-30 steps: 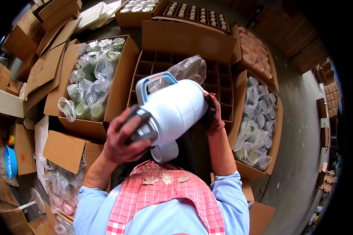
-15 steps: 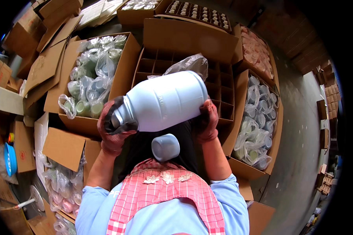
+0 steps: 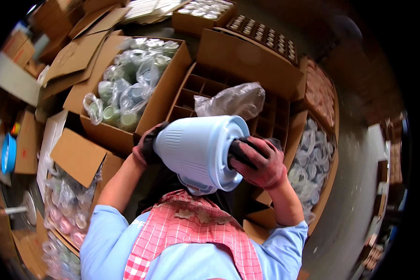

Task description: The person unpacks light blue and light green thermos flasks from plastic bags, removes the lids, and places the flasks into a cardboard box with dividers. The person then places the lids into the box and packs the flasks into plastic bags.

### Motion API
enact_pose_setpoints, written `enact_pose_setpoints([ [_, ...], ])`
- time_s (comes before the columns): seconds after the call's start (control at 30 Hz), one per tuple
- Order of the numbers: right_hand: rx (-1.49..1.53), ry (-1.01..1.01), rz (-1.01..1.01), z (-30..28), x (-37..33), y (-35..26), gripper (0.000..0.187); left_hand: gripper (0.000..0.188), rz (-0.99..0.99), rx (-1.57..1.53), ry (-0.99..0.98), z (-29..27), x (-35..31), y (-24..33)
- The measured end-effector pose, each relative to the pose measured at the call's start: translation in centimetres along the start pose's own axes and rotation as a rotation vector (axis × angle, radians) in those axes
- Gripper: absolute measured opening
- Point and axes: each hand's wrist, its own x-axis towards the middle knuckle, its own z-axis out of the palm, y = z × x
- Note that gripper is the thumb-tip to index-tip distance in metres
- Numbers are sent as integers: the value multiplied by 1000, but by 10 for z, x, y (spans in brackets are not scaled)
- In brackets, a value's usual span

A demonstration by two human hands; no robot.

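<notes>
A light blue plastic thermos flask is held on its side above my lap, its ribbed wall toward me and its wide rimmed end to the right. My left hand, in a dark red and black work glove, is closed round the left end, its fingers partly hidden behind it. My right hand, gloved alike, grips the right end with fingers bent into its dark recess. What lies inside the recess is hidden. Under the flask a smaller light blue piece shows in part against my apron.
Ahead stands an open carton with cardboard dividers and a crumpled plastic bag on top. Cartons of bagged cups flank me, one at the left and one at the right. Another carton holds bagged pink pieces nearer left.
The flask has been turned so its ribbed side and rimmed end now show. My right hand has moved from the underside onto the end. The view has swung, shifting the cartons.
</notes>
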Motion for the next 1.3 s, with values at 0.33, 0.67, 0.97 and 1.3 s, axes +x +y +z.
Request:
enact_pose_setpoints([
  [0.33,1196,250,1373,21,-37,2,17,54,1119,924,-31,71,-26,9],
  [0.67,162,64,344,-9,-10,6,28,45,978,733,31,18,-1,-2],
  [0.97,844,386,1073,28,-62,15,27,61,892,805,-48,70,-13,22],
  [1.3,147,196,433,-5,-34,11,38,58,885,799,-44,-18,19,-10],
])
